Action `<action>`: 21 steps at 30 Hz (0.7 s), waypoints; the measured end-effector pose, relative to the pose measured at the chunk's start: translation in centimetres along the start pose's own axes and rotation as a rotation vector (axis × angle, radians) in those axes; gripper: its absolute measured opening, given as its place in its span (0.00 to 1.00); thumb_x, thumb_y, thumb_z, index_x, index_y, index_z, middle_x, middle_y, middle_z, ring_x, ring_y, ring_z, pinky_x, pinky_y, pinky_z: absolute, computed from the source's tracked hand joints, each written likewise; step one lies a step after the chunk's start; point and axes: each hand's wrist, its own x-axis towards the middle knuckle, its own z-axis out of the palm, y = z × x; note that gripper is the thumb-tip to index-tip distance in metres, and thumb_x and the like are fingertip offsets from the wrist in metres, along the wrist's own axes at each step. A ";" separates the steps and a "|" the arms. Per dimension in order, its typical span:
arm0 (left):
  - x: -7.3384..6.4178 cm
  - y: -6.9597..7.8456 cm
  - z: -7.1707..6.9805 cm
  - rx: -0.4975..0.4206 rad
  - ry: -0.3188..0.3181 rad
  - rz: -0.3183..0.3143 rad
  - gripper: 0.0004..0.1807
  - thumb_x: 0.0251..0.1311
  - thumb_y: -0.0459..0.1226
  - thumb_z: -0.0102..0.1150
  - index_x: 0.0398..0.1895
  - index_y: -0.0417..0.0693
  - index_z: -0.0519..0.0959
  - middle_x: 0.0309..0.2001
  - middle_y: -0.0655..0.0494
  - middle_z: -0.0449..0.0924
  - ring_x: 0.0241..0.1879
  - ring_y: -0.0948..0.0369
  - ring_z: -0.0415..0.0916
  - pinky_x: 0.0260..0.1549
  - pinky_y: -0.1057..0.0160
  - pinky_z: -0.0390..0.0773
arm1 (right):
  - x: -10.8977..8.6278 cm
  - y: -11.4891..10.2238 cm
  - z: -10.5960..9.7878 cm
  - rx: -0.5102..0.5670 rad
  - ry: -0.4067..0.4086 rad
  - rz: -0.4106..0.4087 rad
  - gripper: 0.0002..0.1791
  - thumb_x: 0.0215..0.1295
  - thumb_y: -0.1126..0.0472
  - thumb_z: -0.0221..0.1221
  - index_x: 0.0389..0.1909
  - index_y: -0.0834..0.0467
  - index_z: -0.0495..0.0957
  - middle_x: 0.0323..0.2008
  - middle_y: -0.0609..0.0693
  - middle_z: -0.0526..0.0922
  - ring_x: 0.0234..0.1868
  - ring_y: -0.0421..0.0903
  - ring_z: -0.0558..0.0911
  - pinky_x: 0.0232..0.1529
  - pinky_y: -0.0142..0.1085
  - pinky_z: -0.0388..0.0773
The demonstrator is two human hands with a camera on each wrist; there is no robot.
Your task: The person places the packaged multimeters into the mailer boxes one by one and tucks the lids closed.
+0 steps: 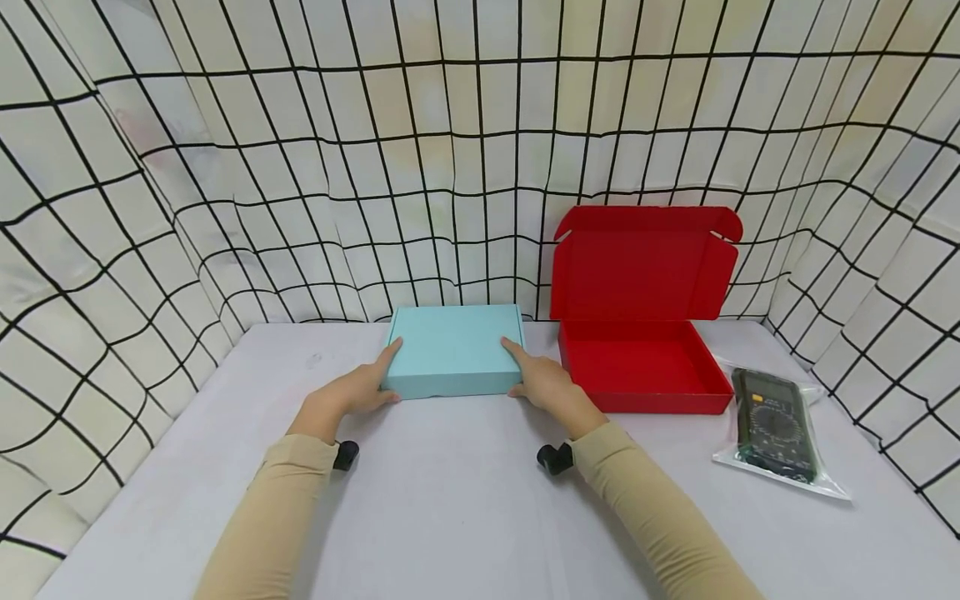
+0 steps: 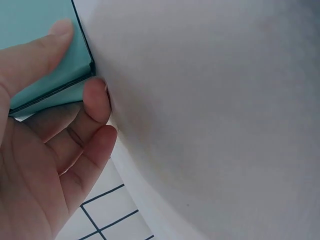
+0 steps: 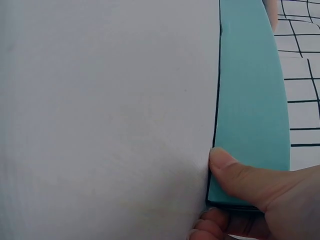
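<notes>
A closed light-blue cardboard box (image 1: 454,346) lies flat at the far middle of the white table. My left hand (image 1: 354,390) grips its left side, and my right hand (image 1: 549,383) holds the right side. In the left wrist view, the left thumb (image 2: 47,52) lies on the box (image 2: 30,20) near a corner, with the other fingers curled beside its end. Over in the right wrist view, the right thumb (image 3: 227,167) presses on the box (image 3: 255,95) near one end, and the curled fingertips (image 3: 212,225) sit just around the edge, partly hidden.
To the right of the blue box stands a red cardboard box (image 1: 647,402) with its lid raised. A dark multimeter (image 1: 776,425) in a clear plastic bag lies at the table's right. White, black-gridded cloth (image 1: 480,167) walls the table's back and sides.
</notes>
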 end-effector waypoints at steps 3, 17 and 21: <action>0.0 0.1 -0.2 0.003 -0.002 0.007 0.52 0.73 0.39 0.60 0.82 0.42 0.31 0.71 0.18 0.56 0.70 0.29 0.58 0.67 0.32 0.58 | 0.0 0.0 -0.1 0.002 -0.002 0.003 0.51 0.65 0.57 0.70 0.83 0.45 0.50 0.62 0.66 0.76 0.54 0.60 0.78 0.51 0.50 0.81; -0.5 1.0 -2.0 -0.027 -0.012 -0.052 0.53 0.67 0.40 0.67 0.83 0.42 0.41 0.74 0.21 0.52 0.71 0.31 0.57 0.65 0.32 0.61 | -0.9 -0.6 -2.0 -0.068 -0.018 -0.068 0.46 0.67 0.58 0.68 0.82 0.50 0.55 0.66 0.63 0.75 0.61 0.59 0.77 0.54 0.50 0.81; -0.7 1.2 -2.8 -0.014 0.017 -0.052 0.50 0.67 0.44 0.66 0.83 0.42 0.46 0.71 0.24 0.61 0.70 0.32 0.60 0.63 0.33 0.65 | -1.8 -0.3 -3.3 -0.066 0.038 -0.115 0.41 0.69 0.58 0.67 0.79 0.51 0.61 0.63 0.61 0.77 0.58 0.57 0.79 0.49 0.47 0.84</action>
